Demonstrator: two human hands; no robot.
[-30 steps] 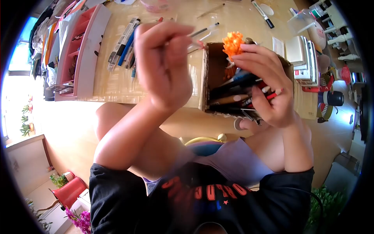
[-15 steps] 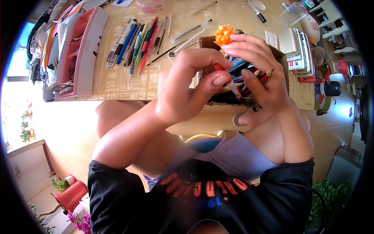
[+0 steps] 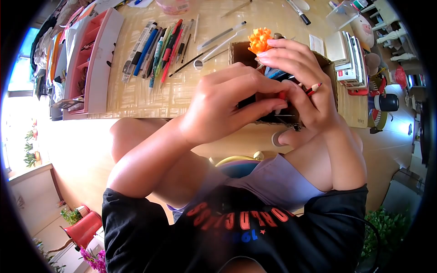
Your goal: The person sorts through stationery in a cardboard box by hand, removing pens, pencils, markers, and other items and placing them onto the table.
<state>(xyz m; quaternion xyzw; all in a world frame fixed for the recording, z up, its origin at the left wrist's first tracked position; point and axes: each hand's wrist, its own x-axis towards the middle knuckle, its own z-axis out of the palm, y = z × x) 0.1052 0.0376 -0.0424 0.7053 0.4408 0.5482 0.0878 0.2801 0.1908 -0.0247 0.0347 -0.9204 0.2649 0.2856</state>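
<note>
Over the cardboard box (image 3: 328, 68), my left hand (image 3: 241, 100) pinches a red pen (image 3: 282, 95), most of it hidden by the fingers. My right hand (image 3: 309, 86) curls over the right part of the same box, its thumb close to my left fingertips. A red pencil (image 3: 314, 88) and other slim items are held in its grip. Just beyond its fingertips is an orange flower-shaped topper (image 3: 260, 41). Dark pens and pencils in the box are partly hidden by both hands.
Several pens and markers (image 3: 157, 50) lie in a row on the table (image 3: 132, 98). Brushes (image 3: 223, 43) lie behind the box. A pink and white organizer (image 3: 93, 63) stands at left, a stack of books (image 3: 348, 59) at right. A black marker (image 3: 298, 12) lies far back.
My left hand came from above the table to the box, with the red pen showing in its fingers, then moved right toward my right hand. The box now sits slightly further left and back.
</note>
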